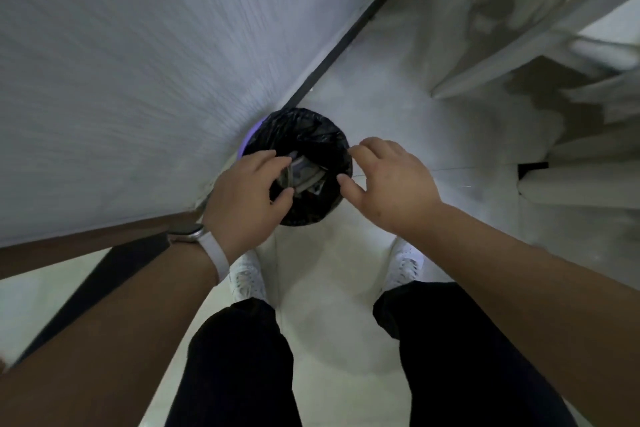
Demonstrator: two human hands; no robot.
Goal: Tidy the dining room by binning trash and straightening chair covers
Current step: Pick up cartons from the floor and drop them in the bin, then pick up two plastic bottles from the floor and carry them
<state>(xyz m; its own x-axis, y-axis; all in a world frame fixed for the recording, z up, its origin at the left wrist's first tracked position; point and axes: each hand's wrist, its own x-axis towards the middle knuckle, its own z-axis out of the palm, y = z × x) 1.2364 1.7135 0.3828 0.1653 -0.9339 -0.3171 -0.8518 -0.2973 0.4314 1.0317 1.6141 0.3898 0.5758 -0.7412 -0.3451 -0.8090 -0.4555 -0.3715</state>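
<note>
A small round bin [311, 135] lined with a black bag stands on the floor against the wall, right in front of my feet. My left hand [246, 198] hovers over its left rim and pinches a flat grey piece of trash [294, 173] above the opening. My right hand [391, 184] hangs over the bin's right rim with fingers loosely curled, holding nothing. More scraps lie dark inside the bag.
A white textured wall [138, 80] with a dark baseboard [346, 35] fills the left. Chairs in white fabric covers [554, 80] stand at the right. Pale tiled floor [329, 288] lies between my white shoes.
</note>
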